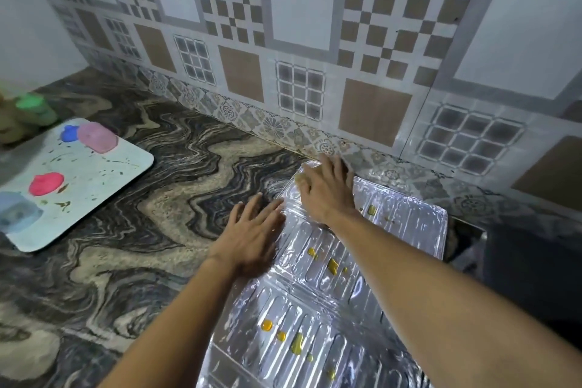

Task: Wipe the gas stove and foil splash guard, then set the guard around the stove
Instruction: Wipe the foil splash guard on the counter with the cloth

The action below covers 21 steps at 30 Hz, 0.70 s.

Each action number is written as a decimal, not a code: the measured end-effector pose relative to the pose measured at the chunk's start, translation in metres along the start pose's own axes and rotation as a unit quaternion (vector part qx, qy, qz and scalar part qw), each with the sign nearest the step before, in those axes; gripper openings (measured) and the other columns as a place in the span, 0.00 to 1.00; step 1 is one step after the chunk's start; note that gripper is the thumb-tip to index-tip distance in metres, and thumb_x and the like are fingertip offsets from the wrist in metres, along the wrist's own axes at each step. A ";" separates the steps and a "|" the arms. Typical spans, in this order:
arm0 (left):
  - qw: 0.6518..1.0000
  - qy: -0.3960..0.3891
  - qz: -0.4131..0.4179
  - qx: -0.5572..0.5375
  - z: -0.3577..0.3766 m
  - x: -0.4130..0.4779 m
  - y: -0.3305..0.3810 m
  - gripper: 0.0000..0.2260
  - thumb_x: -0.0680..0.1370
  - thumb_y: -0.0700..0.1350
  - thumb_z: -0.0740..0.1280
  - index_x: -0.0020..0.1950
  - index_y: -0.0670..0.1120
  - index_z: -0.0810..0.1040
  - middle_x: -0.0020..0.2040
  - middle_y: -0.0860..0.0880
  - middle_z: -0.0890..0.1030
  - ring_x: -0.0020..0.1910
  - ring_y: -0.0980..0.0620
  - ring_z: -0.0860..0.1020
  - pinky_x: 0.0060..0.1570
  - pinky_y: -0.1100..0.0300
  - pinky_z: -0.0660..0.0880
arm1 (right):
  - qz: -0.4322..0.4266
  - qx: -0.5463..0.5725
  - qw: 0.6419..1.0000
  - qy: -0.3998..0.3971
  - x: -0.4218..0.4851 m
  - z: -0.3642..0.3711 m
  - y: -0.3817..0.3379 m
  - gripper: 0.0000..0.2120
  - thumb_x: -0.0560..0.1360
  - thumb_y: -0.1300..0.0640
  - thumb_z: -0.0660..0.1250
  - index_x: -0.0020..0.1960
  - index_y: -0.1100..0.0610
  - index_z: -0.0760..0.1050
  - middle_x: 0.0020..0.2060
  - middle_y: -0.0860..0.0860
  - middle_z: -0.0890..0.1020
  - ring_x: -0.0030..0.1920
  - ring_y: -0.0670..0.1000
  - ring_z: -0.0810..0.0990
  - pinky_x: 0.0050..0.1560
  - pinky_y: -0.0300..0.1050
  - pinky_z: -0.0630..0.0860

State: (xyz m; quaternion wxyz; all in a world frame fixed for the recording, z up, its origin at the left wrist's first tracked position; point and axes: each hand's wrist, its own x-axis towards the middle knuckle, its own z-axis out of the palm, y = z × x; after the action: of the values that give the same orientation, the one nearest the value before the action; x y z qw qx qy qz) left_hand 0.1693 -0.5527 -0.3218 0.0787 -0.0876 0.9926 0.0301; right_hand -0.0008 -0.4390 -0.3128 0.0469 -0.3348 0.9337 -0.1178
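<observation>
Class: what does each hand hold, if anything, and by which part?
Right hand covers a yellowish pad from above; the exact grip is hidden. Left hand lies flat on the foil guard at its left edge, gripping nothing.
</observation>
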 end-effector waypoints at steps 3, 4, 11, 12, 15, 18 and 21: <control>1.000 -0.016 0.009 0.011 0.006 0.003 -0.002 0.32 0.77 0.56 0.40 0.81 0.51 0.44 0.82 0.57 0.46 0.79 0.44 0.36 0.75 0.37 0.37 | -0.029 -0.027 0.998 -0.044 0.003 0.016 0.003 0.25 0.84 0.43 0.41 0.81 0.41 0.47 0.82 0.49 0.43 0.80 0.60 0.36 0.76 0.66 0.39; 1.000 -0.015 0.008 0.011 0.008 0.004 -0.003 0.31 0.77 0.56 0.40 0.81 0.53 0.42 0.81 0.58 0.44 0.79 0.45 0.36 0.75 0.36 0.36 | -0.025 -0.028 0.998 -0.048 0.005 0.020 0.003 0.26 0.84 0.43 0.40 0.81 0.42 0.44 0.81 0.48 0.42 0.80 0.59 0.35 0.76 0.65 0.38; 1.000 -0.009 -0.019 -0.013 0.016 0.003 -0.004 0.27 0.81 0.55 0.41 0.78 0.62 0.33 0.78 0.65 0.37 0.79 0.46 0.35 0.73 0.32 0.37 | -0.009 -0.030 0.999 -0.038 0.007 0.031 0.005 0.27 0.83 0.44 0.39 0.81 0.44 0.38 0.81 0.47 0.39 0.80 0.56 0.34 0.77 0.62 0.36; 1.000 -0.008 -0.022 -0.018 0.017 0.003 -0.003 0.27 0.81 0.55 0.42 0.78 0.62 0.33 0.78 0.66 0.37 0.79 0.46 0.35 0.73 0.31 0.37 | -0.011 -0.030 0.999 -0.034 0.006 0.031 0.006 0.27 0.83 0.44 0.39 0.81 0.45 0.39 0.81 0.47 0.40 0.80 0.55 0.34 0.77 0.62 0.37; 0.999 -0.004 -0.026 -0.031 0.018 0.002 -0.002 0.27 0.81 0.56 0.41 0.78 0.63 0.33 0.78 0.67 0.36 0.79 0.46 0.35 0.72 0.30 0.37 | -0.017 -0.030 0.999 -0.026 0.004 0.031 0.009 0.27 0.84 0.45 0.39 0.81 0.45 0.40 0.81 0.47 0.41 0.80 0.55 0.35 0.77 0.61 0.37; 0.999 -0.007 -0.030 -0.031 0.017 0.003 -0.001 0.27 0.80 0.56 0.40 0.78 0.63 0.33 0.78 0.67 0.36 0.79 0.45 0.35 0.71 0.30 0.36 | -0.013 -0.025 0.999 -0.036 0.001 0.029 0.015 0.26 0.84 0.45 0.39 0.81 0.45 0.40 0.81 0.47 0.41 0.80 0.54 0.36 0.78 0.60 0.36; 0.999 -0.006 -0.033 -0.034 0.016 0.003 0.000 0.26 0.82 0.55 0.42 0.78 0.63 0.34 0.78 0.67 0.37 0.79 0.44 0.36 0.70 0.30 0.35 | -0.004 -0.024 0.999 -0.037 -0.005 0.028 0.025 0.27 0.84 0.45 0.39 0.81 0.44 0.40 0.81 0.47 0.41 0.80 0.54 0.36 0.78 0.60 0.36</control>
State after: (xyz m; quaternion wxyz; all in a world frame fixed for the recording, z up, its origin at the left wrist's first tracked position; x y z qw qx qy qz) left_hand 0.1686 -0.5521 -0.3382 0.0826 -0.1224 0.9871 0.0621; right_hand -0.0082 -0.4224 -0.3465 0.0726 -0.3437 0.9326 -0.0830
